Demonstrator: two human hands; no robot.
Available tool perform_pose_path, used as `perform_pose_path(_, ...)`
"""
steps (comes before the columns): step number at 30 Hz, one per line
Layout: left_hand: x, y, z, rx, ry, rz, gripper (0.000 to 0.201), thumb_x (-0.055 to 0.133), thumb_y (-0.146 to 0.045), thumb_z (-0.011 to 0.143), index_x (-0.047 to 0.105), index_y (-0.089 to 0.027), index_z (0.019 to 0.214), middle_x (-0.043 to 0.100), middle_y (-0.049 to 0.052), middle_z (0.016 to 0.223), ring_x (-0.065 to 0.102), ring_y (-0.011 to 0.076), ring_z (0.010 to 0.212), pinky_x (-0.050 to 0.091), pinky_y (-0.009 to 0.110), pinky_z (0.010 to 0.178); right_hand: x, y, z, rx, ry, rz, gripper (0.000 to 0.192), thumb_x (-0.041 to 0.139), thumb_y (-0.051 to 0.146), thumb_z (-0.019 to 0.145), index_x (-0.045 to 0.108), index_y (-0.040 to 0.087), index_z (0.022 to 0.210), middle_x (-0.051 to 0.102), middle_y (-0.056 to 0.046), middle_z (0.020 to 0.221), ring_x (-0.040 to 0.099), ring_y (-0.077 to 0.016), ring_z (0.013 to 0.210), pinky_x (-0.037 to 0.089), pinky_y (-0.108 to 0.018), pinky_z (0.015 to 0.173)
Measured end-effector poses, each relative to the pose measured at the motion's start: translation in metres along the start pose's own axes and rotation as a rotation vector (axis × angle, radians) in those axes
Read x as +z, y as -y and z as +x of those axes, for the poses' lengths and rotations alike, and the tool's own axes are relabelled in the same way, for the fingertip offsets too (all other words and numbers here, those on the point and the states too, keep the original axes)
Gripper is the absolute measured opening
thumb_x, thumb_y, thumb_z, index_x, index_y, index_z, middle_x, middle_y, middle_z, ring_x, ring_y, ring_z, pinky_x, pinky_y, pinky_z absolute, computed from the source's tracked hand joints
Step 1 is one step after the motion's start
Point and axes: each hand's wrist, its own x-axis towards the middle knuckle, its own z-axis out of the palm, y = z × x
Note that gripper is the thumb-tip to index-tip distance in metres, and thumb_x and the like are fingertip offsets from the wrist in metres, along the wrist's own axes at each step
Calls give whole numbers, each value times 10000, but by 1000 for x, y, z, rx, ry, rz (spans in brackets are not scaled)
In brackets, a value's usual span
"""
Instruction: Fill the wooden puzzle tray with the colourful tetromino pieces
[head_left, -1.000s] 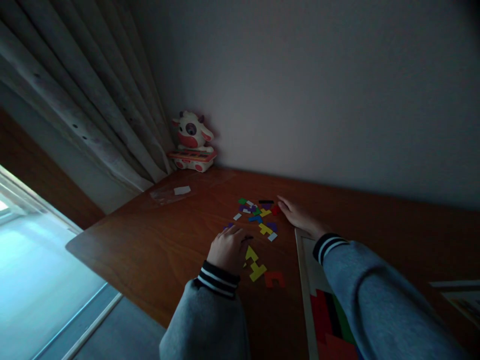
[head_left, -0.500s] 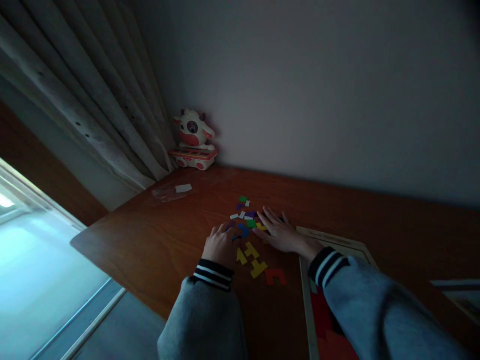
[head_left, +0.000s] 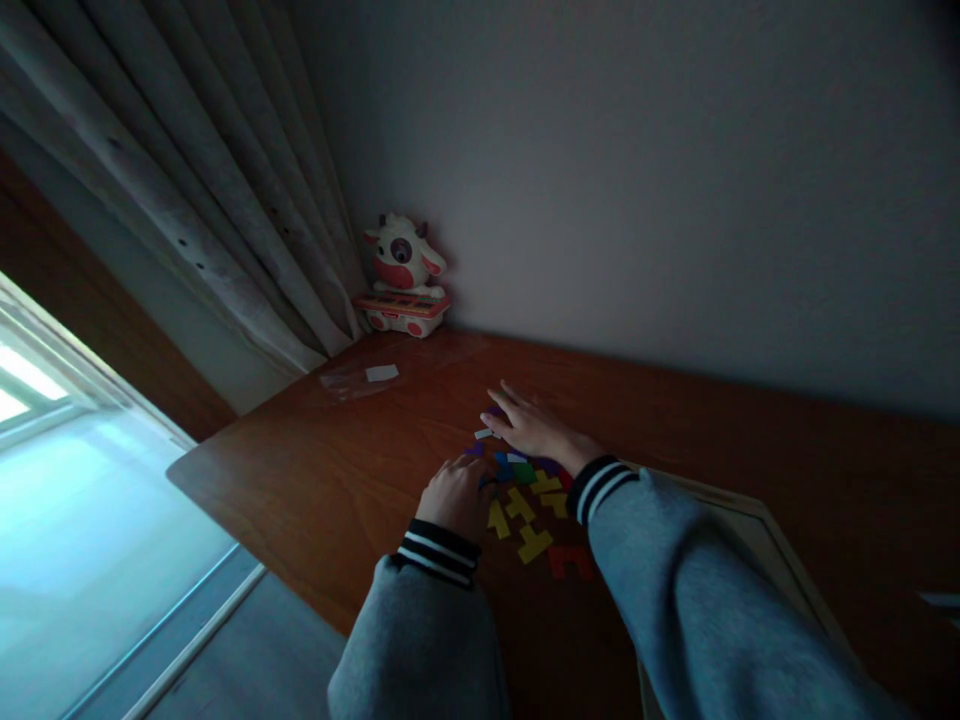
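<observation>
Flat coloured puzzle pieces lie in a loose cluster on the brown wooden table. My right hand (head_left: 536, 428) rests palm down over the cluster's far side, fingers spread, covering part of a white piece (head_left: 484, 434) and some purple ones. My left hand (head_left: 456, 497) is low at the near left of the cluster, fingers bent and thumb apart, beside a blue piece (head_left: 502, 464); its fingertips are partly hidden. Between my arms lie a green piece (head_left: 523, 473), several yellow pieces (head_left: 535, 544) and a red-orange piece (head_left: 568, 562). No piece is visibly gripped.
A pale-framed puzzle board (head_left: 772, 540) lies under my right forearm, mostly covered by the sleeve. At the back left corner stands a toy cow with a keyboard (head_left: 405, 280). Clear plastic with a white card (head_left: 382, 373) lies near it. The table's left edge (head_left: 255, 548) drops off beside a bright window.
My right hand has moved left and farther over the pieces, now covering the white and purple ones. More yellow pieces show beside it. My left hand stays nearly in place; the view has shifted slightly.
</observation>
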Motion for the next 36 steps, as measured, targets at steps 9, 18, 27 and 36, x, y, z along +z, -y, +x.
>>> perform_pose_path(9,-6,3,1,-10,11,21,170,599,-142,856,688,-195,991,691,61,1118,641,221,1060,480,327,962,11,9,-42,-33,117,6,697,226,638,979,370,213,1512,226,-157,1618,185,-333,1490,164,-548,1170)
perform_pose_path(18,-7,-1,-3,-2,6,62,175,594,-168,870,693,-223,1003,697,46,1124,645,222,1065,484,310,941,6,17,-108,-137,-37,-30,501,371,449,1007,511,189,1413,411,-134,1541,403,-265,1402,304,-396,1145)
perform_pose_path(27,0,-18,2,82,-74,49,147,583,-291,906,703,-253,983,708,27,1073,658,211,1005,501,286,859,-18,-67,-120,254,-186,-100,175,661,261,842,727,195,990,730,-110,1041,677,-246,977,488,-333,830)
perform_pose_path(36,-20,-4,-6,-215,-168,26,205,511,-300,944,642,-288,1101,747,8,1045,697,212,981,488,281,748,-18,-82,-107,312,-72,30,87,678,253,802,752,211,817,764,-34,797,714,-179,744,480,-253,628)
